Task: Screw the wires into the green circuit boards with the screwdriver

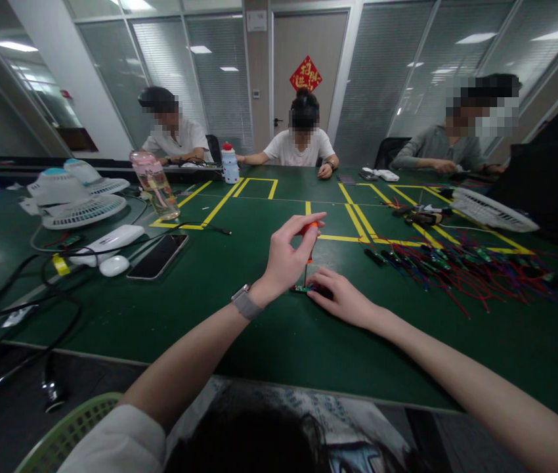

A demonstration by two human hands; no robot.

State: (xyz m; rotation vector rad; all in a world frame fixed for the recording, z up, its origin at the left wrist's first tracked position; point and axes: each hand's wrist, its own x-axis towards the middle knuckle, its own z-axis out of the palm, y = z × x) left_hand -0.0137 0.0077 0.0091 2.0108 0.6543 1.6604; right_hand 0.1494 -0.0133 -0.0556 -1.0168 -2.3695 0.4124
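My left hand, with a watch on its wrist, is closed round the orange handle of a screwdriver. The screwdriver stands nearly upright, its thin shaft reaching down to a small green circuit board on the table. My right hand rests on the table with fingers and thumb curled at the board's right end, gripping it there. The exact spot where the screwdriver's tip meets the board is too small to make out.
Circuit boards with red and blue wires are heaped at the right. To the left lie a phone, a white mouse, cables, a pink-lidded bottle and white fan parts. Several people sit across the green table.
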